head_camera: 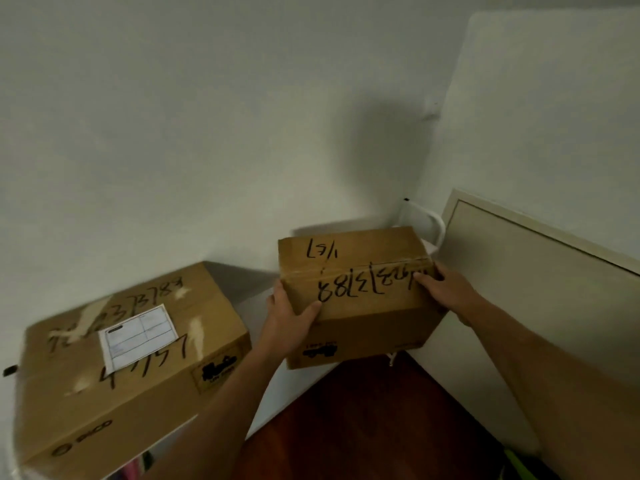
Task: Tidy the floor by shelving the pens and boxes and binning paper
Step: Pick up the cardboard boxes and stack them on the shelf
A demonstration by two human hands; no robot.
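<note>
A small brown cardboard box (356,271) with black handwritten numbers sits at the right end of a white shelf top (252,299), near the wall corner. My left hand (287,320) grips its left near corner, thumb on top. My right hand (446,289) holds its right side, fingers over the top edge. A larger cardboard box (114,368) with a white label and handwritten numbers rests on the same shelf top to the left. No pens or paper are in view.
A pale framed panel (540,282) leans against the right wall. Dark red-brown floor (374,427) shows below between my arms. A white curved object (433,225) sits behind the small box. White walls close in behind.
</note>
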